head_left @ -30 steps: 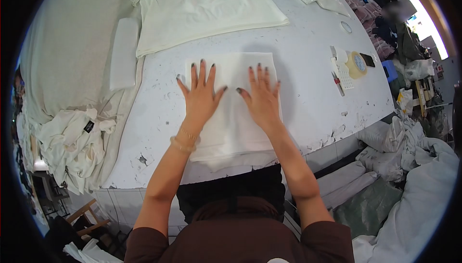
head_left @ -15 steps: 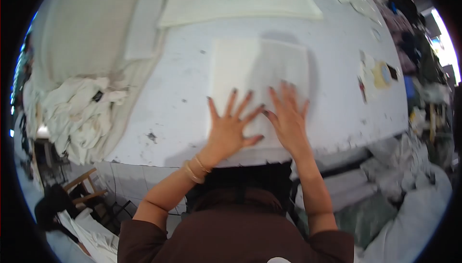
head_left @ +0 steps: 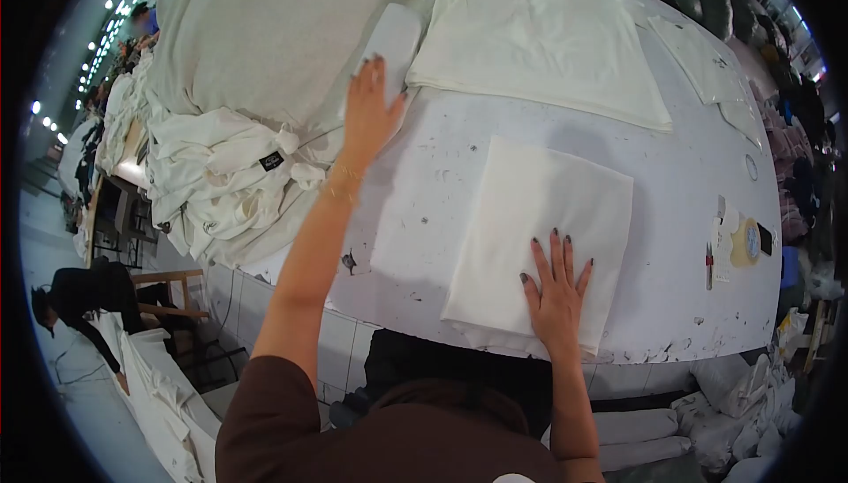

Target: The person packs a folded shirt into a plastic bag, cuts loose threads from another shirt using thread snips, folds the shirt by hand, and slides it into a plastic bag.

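Observation:
A white garment, folded into a rectangle, lies on the table before me. My right hand rests flat on its lower right part, fingers spread. Stretched out to the far left, my left hand has its fingers over the near end of a long, flat white bundle. The fingers are extended with the thumb apart; whether they press on the bundle I cannot tell. Beyond the folded garment a white T-shirt with small dark lettering is spread flat.
A heap of white garments with a black label lies at the table's left. On the right are a tape roll, a dark phone and small red-handled snips. Another person bends over white cloth at lower left.
My left hand has left the folded garment and reached up and left to the white bundle. My right hand stays on the garment. The view has shifted left.

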The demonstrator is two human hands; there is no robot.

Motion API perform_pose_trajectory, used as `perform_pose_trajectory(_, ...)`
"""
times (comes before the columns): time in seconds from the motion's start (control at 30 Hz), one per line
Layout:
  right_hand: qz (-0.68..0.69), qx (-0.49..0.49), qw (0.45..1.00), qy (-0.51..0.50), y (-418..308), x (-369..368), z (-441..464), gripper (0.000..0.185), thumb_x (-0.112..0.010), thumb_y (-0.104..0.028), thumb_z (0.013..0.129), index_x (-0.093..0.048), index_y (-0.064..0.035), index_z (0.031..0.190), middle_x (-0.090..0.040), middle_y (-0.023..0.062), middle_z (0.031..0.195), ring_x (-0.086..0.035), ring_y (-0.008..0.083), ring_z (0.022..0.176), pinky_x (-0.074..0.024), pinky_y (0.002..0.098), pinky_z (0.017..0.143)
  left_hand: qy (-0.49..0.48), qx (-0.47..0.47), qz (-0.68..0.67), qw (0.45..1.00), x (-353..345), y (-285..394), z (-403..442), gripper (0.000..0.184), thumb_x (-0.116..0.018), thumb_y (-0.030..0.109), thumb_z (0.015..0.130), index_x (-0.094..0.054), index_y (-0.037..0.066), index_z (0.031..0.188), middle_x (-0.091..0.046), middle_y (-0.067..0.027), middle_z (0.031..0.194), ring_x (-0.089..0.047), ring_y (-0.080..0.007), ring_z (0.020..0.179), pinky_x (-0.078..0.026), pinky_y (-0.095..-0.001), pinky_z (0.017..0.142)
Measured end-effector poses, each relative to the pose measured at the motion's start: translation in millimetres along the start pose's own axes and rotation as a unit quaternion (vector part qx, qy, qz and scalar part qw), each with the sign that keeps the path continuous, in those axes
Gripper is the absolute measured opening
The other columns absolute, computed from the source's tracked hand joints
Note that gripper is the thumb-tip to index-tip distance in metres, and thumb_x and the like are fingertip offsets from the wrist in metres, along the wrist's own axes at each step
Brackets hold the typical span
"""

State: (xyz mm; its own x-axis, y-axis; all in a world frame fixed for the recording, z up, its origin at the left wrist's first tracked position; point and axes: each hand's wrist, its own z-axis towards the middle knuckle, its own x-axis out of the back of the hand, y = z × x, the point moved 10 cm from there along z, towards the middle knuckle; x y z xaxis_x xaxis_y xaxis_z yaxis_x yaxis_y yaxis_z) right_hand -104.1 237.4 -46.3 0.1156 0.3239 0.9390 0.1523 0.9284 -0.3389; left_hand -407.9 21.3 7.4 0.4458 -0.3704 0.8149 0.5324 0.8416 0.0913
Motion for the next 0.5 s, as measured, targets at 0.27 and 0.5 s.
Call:
perform_pose_trajectory(0.27, 0.012, 0.003, 1.000, 0.011, -1.6, 2.8, -1.2, 0.048, -0.052, -0.029, 0.094, -0.044, -0.0188, 0.140, -0.031, 0.0075, 0.152, -0.027, 0.0277, 0.140, -0.0053, 0.0562, 0.114, 0.003, 0.010, 0.109, 0.994, -55.4, -60.1, -3.5, 0.049, -0.059, 0.028, 0.088, -0.051, 0.002, 0.129, -0.044, -0.0103, 0.143, -0.041, -0.0312, 0.130, -0.035, -0.0459, 0.103)
perform_pose_trajectory(0.5, 0.040, 0.007, 0.999, 0.030, 2.3, 2.9, -3.2, 0.048, -0.053, -0.026, 0.092, -0.045, -0.0185, 0.139, -0.031, 0.0078, 0.152, -0.026, 0.0270, 0.141, -0.0059, 0.0556, 0.114, -0.093, 0.125, 0.119, 0.981, -44.8, -96.8, 31.3, 0.025, -0.056, 0.016, 0.087, -0.061, 0.003, 0.108, -0.061, -0.0118, 0.109, -0.057, -0.0268, 0.104, -0.055, -0.0377, 0.072)
